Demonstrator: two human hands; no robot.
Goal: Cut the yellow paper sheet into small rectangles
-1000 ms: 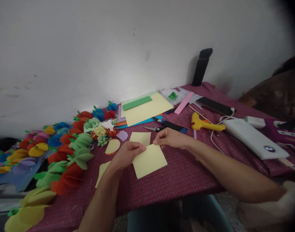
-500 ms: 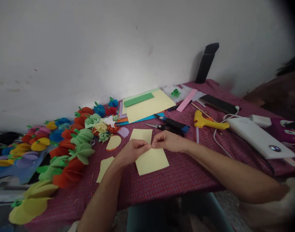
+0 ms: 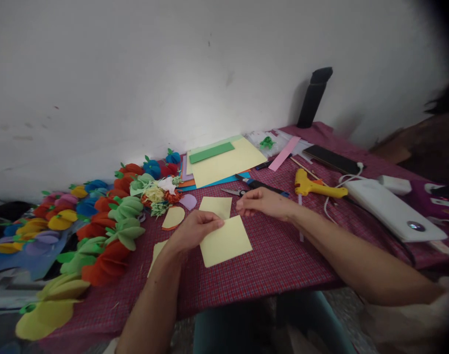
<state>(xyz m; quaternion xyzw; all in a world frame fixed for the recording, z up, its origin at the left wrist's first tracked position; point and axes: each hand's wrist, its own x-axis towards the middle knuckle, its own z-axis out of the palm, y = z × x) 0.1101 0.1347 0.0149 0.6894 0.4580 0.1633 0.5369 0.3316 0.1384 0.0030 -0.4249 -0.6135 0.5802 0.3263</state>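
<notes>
My left hand (image 3: pixel 202 228) pinches the upper left edge of a pale yellow piece of paper (image 3: pixel 227 244) between thumb and fingers. Behind it on the checked cloth lies another pale yellow piece (image 3: pixel 217 205), partly covered. My right hand (image 3: pixel 254 202) hovers just off the front piece's upper right corner. Its fingers are loosely curled and a little apart, with nothing visible in them. Scissors (image 3: pixel 235 191) and a blue-and-black utility knife (image 3: pixel 261 185) lie behind that hand, which hides part of them. Left of my hands rests a rounded yellow cutout (image 3: pixel 173 218).
Colourful paper pumpkin-like shapes (image 3: pixel 125 209) fill the table's left side. Large coloured sheets (image 3: pixel 228 164) lie by the wall beneath a green strip (image 3: pixel 211 152). On the right are a yellow glue gun (image 3: pixel 320 188), a phone (image 3: pixel 333 158) and a white power bank (image 3: pixel 394 209).
My right hand has let go of the paper and moved slightly up and right. The front yellow piece, still in my left hand, has shifted left and separated from the piece behind.
</notes>
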